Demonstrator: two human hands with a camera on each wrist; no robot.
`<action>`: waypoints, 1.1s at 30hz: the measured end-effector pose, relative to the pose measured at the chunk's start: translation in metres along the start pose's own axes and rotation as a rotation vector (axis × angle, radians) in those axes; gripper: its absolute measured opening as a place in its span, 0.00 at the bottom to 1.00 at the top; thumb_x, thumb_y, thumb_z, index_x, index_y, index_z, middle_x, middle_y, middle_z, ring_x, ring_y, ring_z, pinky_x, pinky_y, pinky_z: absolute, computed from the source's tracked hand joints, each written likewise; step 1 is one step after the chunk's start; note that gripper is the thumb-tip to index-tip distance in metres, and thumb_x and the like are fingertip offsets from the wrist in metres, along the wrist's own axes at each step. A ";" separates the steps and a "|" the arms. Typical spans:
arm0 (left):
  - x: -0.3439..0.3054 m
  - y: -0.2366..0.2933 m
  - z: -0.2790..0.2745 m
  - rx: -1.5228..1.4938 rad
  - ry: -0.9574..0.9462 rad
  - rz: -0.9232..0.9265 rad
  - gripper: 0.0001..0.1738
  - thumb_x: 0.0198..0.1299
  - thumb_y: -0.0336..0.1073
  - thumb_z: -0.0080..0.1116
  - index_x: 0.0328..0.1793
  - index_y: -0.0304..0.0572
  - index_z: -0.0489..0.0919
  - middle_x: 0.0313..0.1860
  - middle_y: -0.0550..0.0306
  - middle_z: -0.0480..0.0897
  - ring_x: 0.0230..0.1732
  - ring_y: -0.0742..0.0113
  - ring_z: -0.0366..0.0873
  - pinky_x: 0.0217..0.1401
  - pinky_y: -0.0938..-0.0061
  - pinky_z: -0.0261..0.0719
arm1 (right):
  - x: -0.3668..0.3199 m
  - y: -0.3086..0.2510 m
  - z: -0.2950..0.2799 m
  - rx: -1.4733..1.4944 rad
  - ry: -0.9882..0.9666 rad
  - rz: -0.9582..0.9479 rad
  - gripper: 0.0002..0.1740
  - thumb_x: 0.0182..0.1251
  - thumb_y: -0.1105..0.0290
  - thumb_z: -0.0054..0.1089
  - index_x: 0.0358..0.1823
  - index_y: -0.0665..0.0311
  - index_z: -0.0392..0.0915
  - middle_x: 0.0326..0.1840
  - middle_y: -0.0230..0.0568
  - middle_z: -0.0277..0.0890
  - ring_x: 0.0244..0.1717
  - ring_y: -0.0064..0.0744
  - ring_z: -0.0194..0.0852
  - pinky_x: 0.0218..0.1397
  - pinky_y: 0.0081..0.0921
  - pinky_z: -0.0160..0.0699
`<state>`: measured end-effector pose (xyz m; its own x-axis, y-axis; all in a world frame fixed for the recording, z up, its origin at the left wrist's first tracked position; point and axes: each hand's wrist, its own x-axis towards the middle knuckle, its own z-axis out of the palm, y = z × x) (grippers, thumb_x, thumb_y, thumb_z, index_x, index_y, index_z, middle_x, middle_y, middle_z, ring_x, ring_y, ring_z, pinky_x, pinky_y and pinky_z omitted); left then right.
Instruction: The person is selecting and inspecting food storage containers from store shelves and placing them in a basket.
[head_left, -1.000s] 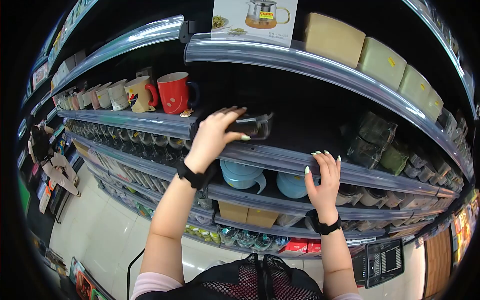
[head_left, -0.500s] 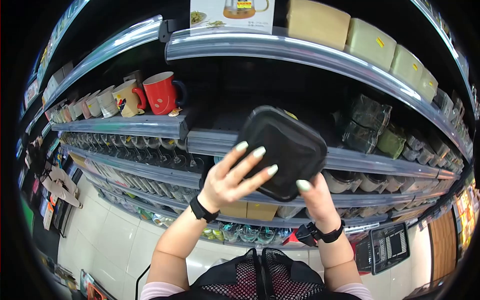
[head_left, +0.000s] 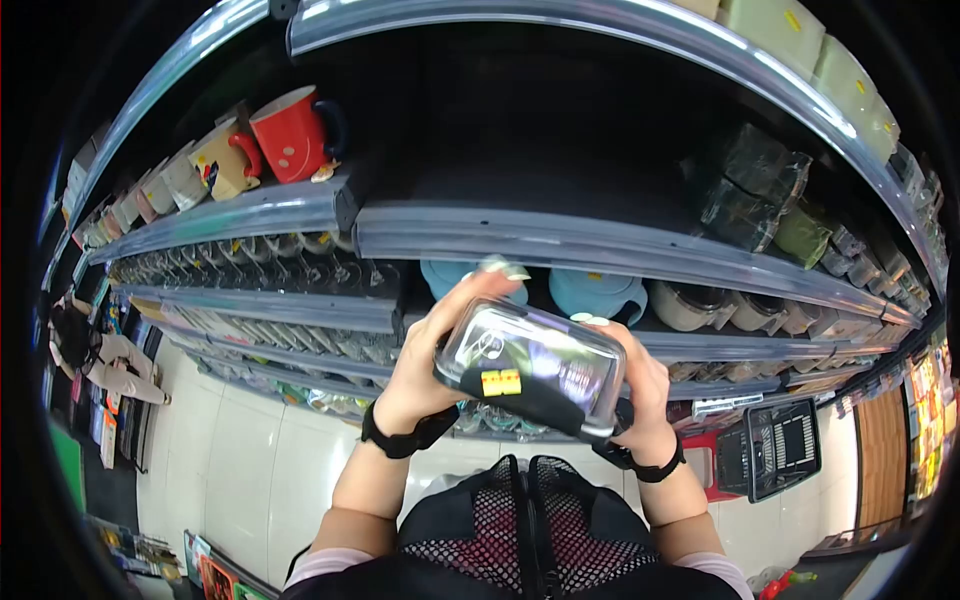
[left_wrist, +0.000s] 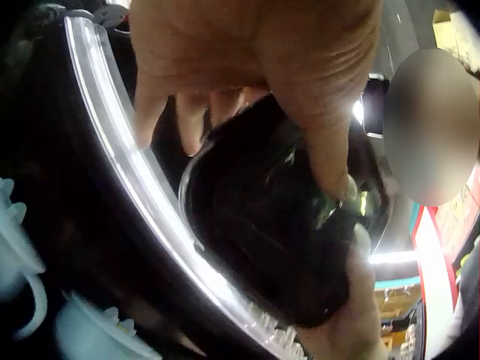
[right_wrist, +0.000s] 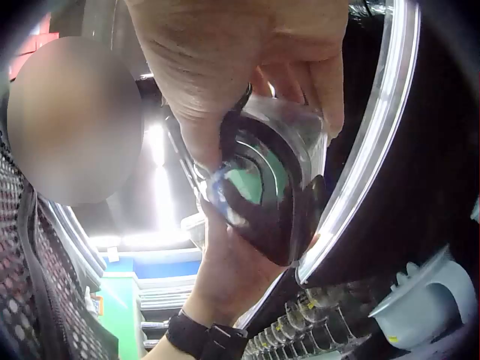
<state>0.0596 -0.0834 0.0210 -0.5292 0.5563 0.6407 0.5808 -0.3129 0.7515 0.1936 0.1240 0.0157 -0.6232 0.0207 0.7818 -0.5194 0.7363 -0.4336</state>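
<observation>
A clear plastic box with a black base (head_left: pixel 535 365) is held in front of my chest, tilted, with a yellow price sticker (head_left: pixel 501 383) facing the head camera. My left hand (head_left: pixel 425 350) grips its left end, and my right hand (head_left: pixel 645 385) holds the right end. In the left wrist view, the left hand (left_wrist: pixel 255 67) has its thumb along the dark box (left_wrist: pixel 255 217). The right wrist view shows the right hand (right_wrist: pixel 247 67) around the rounded dark end of the box (right_wrist: pixel 270 187). Reflections hide what is inside it.
Behind the box runs a shelf edge (head_left: pixel 600 245). A red mug (head_left: pixel 290 140) stands on the left shelf, wrapped dark packages (head_left: pixel 750 190) at the right. Light-blue pots (head_left: pixel 598 295) sit one shelf lower. A black basket (head_left: pixel 783 450) is at lower right.
My left hand has brought the box from the shelf toward my body. The right hand has left the shelf edge and now holds it too. Its black underside has turned away from the head camera.
</observation>
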 end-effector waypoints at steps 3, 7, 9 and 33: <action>-0.005 -0.009 -0.002 0.313 -0.020 0.201 0.45 0.41 0.37 0.78 0.69 0.41 0.70 0.63 0.48 0.80 0.65 0.51 0.77 0.76 0.51 0.59 | 0.003 0.007 0.002 0.014 -0.037 -0.046 0.33 0.46 0.75 0.72 0.58 0.69 0.73 0.57 0.56 0.77 0.58 0.54 0.79 0.61 0.38 0.78; -0.012 -0.022 0.005 0.314 0.053 0.315 0.37 0.45 0.36 0.75 0.64 0.43 0.72 0.60 0.49 0.81 0.65 0.50 0.76 0.75 0.51 0.61 | 0.006 0.012 0.001 0.040 -0.058 -0.124 0.32 0.47 0.78 0.70 0.58 0.67 0.73 0.63 0.56 0.73 0.66 0.58 0.71 0.68 0.44 0.70; -0.013 -0.023 0.007 0.277 0.064 0.274 0.38 0.44 0.36 0.76 0.64 0.42 0.72 0.60 0.49 0.80 0.66 0.49 0.75 0.74 0.52 0.62 | 0.007 0.013 0.004 0.064 -0.071 -0.075 0.33 0.47 0.78 0.71 0.59 0.67 0.73 0.64 0.56 0.72 0.67 0.57 0.70 0.69 0.44 0.69; -0.035 -0.023 0.016 0.122 0.181 0.130 0.46 0.41 0.32 0.78 0.69 0.38 0.67 0.67 0.44 0.74 0.69 0.50 0.71 0.71 0.62 0.68 | 0.003 0.029 0.035 0.465 -0.101 0.084 0.42 0.43 0.75 0.76 0.64 0.64 0.67 0.64 0.50 0.66 0.65 0.42 0.66 0.67 0.33 0.67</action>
<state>0.0748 -0.0831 -0.0210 -0.5413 0.3670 0.7565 0.7156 -0.2714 0.6436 0.1566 0.1219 -0.0100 -0.7163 -0.0158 0.6976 -0.6566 0.3538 -0.6661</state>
